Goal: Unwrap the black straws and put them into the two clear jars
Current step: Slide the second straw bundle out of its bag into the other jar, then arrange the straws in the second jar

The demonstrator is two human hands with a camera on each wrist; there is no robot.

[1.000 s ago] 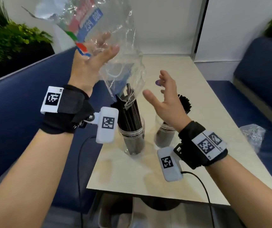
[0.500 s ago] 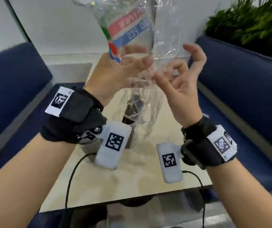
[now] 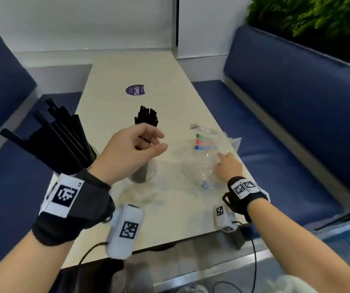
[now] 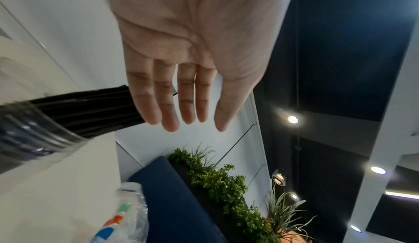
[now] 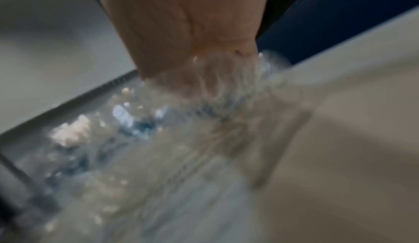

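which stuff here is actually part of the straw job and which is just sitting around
Part of the job:
- black straws, standing in both jars
- far jar behind the left hand
- near jar, mostly hidden
- empty plastic wrapper under the right hand

Just lying about:
- purple sticker on the table
- blue benches
- green plants

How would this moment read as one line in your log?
straws: in both jars | wrapper: empty, on table | left hand: open, free | right hand: on wrapper
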